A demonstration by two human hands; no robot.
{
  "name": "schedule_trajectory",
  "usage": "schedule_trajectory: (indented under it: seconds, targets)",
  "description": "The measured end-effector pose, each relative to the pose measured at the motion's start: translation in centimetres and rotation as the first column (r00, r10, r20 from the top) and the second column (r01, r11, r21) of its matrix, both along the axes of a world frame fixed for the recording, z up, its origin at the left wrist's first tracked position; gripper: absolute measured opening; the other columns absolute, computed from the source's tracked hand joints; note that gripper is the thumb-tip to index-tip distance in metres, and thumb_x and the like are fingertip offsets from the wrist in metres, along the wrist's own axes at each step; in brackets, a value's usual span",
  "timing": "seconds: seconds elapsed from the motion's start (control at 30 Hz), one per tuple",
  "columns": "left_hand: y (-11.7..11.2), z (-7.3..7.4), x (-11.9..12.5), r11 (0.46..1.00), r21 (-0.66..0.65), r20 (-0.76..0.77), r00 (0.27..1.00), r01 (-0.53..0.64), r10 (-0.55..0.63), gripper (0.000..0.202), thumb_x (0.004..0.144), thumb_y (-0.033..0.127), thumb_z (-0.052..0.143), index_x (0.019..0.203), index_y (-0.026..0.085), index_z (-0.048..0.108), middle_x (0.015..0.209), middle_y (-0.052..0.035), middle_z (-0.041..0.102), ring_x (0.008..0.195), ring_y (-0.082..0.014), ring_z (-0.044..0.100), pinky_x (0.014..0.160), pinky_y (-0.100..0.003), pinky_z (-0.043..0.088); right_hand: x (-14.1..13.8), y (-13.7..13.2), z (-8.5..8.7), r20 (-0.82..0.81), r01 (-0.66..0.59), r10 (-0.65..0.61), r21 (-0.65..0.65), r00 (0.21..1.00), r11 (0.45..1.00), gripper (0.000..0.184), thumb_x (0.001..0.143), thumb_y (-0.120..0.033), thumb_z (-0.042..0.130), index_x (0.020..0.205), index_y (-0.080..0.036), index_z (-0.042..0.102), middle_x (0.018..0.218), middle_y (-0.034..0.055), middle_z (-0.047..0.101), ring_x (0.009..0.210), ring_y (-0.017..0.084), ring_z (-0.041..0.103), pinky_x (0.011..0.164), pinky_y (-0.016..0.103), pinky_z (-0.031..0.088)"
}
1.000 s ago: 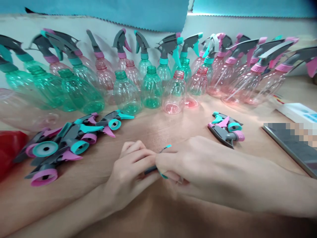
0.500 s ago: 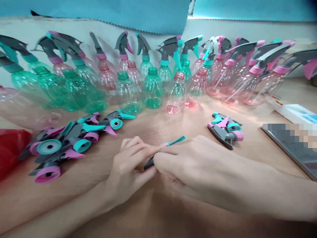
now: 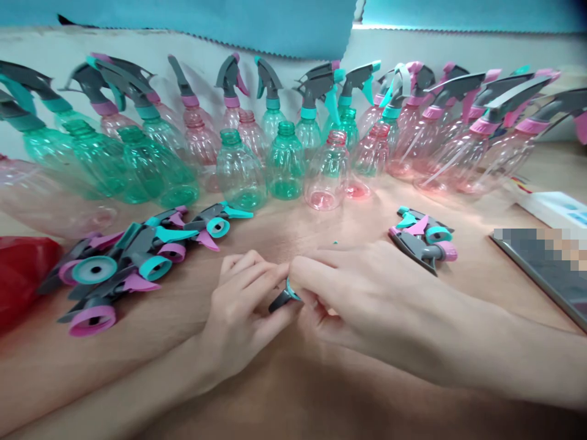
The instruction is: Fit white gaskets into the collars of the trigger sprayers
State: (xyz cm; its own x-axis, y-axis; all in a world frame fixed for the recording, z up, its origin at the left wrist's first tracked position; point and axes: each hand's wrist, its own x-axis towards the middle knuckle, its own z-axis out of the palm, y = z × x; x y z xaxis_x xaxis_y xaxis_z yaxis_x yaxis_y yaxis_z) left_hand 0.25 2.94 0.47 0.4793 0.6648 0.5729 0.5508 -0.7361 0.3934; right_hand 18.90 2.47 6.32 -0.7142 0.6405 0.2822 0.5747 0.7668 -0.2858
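Between my two hands is a grey and turquoise trigger spray head point(image 3: 280, 299), mostly covered by fingers. My left hand point(image 3: 245, 311) is closed around its grey part, knuckles up. The bent fingers of my right hand point(image 3: 358, 296) are pinched on its turquoise part from the other side. To the left of my left hand lies a pile of spray heads point(image 3: 147, 238) with pink and turquoise collars and triggers. Two more spray heads, one with a pink collar point(image 3: 446, 251), lie beyond my right wrist.
Uncapped green bottles point(image 3: 285, 165) and pink bottles point(image 3: 326, 174) stand across the table in front of bottles fitted with spray heads. A clear pinkish bottle point(image 3: 50, 195) lies on its side at left, near a red bag point(image 3: 25, 278). A phone point(image 3: 541, 275) lies at right.
My right hand has shifted its grip on the spray head, and the turquoise piece that stuck out beyond my fingers is now mostly hidden. The view has shifted slightly.
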Motion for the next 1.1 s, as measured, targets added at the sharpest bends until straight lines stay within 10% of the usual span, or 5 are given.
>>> schedule_trajectory:
  seconds: [0.43, 0.97, 1.1]
  targets:
    - [0.0, -0.4, -0.2, 1.000, -0.003, -0.005, 1.000, -0.019, 0.019, 0.022, 0.086, 0.022, 0.057, 0.109, 0.021, 0.058, 0.074, -0.0005, 0.062, 0.068, -0.0166, 0.050, 0.065, -0.034, 0.034, 0.5, 0.4, 0.5, 0.197, -0.153, 0.118, 0.173, 0.973, 0.973, 0.013, 0.076, -0.003, 0.059, 0.070, -0.014, 0.062, 0.071, 0.0034, 0.060, 0.065, 0.018, 0.049, 0.048, 0.030, 0.028]
    - [0.4, 0.1, -0.2, 1.000, -0.015, -0.003, 1.000, -0.027, 0.027, 0.014, 0.085, 0.023, 0.059, 0.098, 0.018, 0.061, 0.072, -0.0006, 0.063, 0.065, -0.0155, 0.051, 0.062, -0.032, 0.033, 0.1, 0.5, 1.1, 0.058, -0.028, 0.015, 0.229, 0.998, 0.973, 0.029, 0.078, -0.005, 0.042, 0.054, -0.015, 0.054, 0.049, 0.0014, 0.045, 0.046, 0.012, 0.035, 0.041, 0.026, 0.019]
    - [0.4, 0.2, -0.1, 0.999, -0.044, 0.003, 1.000, -0.026, 0.026, 0.012, 0.083, 0.024, 0.062, 0.095, 0.020, 0.061, 0.072, 0.0013, 0.063, 0.065, -0.0149, 0.052, 0.062, -0.032, 0.033, 1.5, 0.4, 2.1, 0.020, 0.163, -0.173, 0.249, 0.985, 0.955, 0.025, 0.083, -0.016, 0.046, 0.063, -0.018, 0.061, 0.049, -0.0008, 0.046, 0.044, 0.010, 0.037, 0.042, 0.026, 0.020]
